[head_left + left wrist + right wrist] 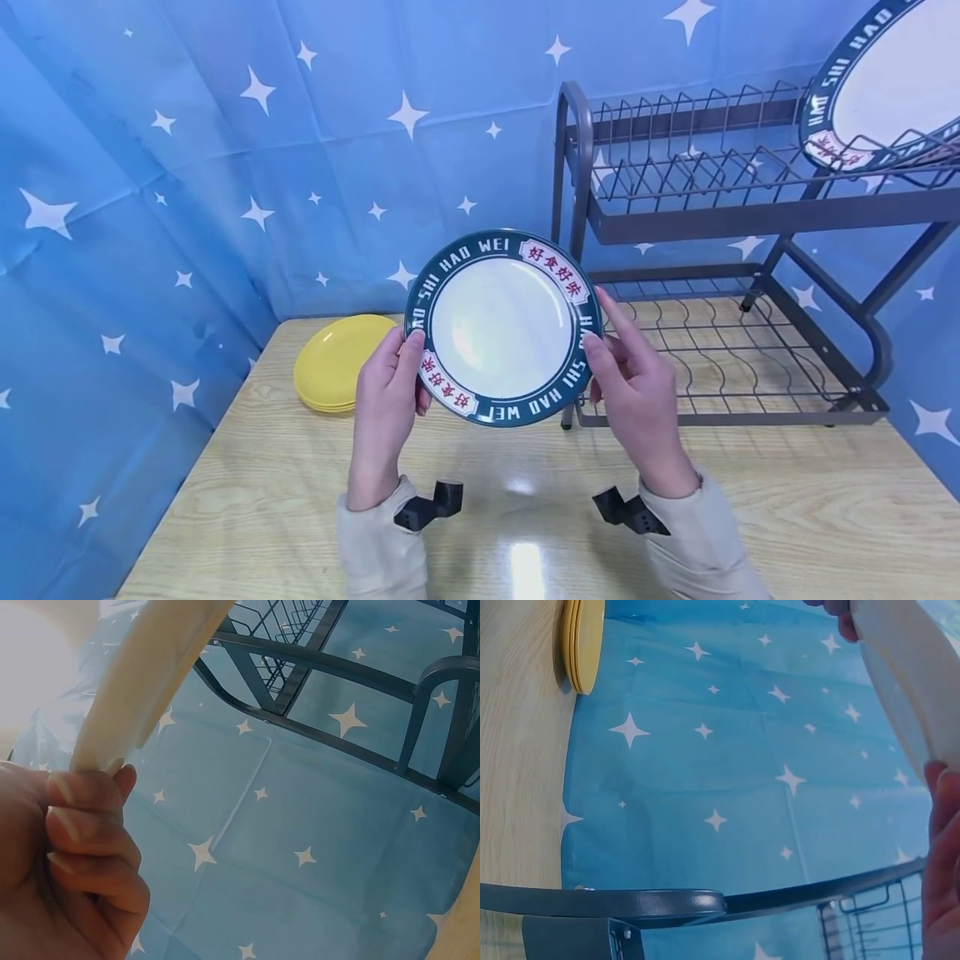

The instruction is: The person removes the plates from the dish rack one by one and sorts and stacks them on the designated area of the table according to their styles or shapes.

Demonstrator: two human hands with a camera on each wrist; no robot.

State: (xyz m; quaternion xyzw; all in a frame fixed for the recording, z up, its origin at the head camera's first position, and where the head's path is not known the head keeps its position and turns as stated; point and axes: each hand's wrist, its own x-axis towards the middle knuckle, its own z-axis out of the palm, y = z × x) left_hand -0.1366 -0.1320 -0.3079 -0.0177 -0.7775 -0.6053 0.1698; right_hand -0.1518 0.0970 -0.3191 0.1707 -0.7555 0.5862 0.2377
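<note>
A round white plate (501,325) with a dark green lettered rim is held up in front of me, its face tilted toward the head camera. My left hand (386,408) grips its left edge, thumb on the rim and fingers curled behind. On the opposite edge my right hand (637,387) pinches the rim between thumb and fingers. In the left wrist view the plate (150,682) shows its pale underside, with curled fingers (97,832) below it. The right wrist view catches the plate (915,675) from behind, with part of my right hand (943,862) at its edge.
A stack of yellow plates (337,362) lies on the wooden table (247,483) at the back left. To the right stands a dark two-tier dish rack (720,217). Another green-rimmed plate (900,79) leans in its upper tier. A blue star-patterned curtain (300,183) hangs behind.
</note>
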